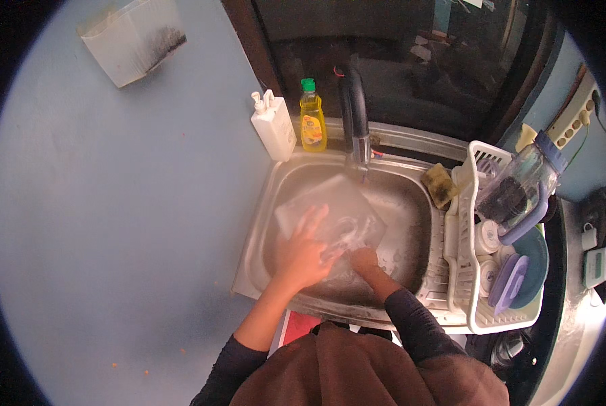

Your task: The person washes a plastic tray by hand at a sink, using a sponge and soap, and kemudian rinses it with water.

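Note:
A translucent plastic container [348,203], blurred by motion, is tilted over the stainless steel sink basin [404,213], under the black faucet [355,101]. My left hand [305,251] lies against its left and near side with the fingers spread; the thumb is near its lower edge. At the container's near right edge is my right hand [365,261], its fingers curled and partly hidden. Whether those fingers grip the rim or something inside cannot be made out. Water seems to run from the faucet onto the container.
Behind the sink stand a white pump bottle [275,127] and a yellow dish soap bottle [312,122]. A worn sponge [439,185] rests at the right rim. Further right, a white dish rack [465,243] holds a clear pitcher [521,188], cups and lids. A blue wall [130,203] borders the left.

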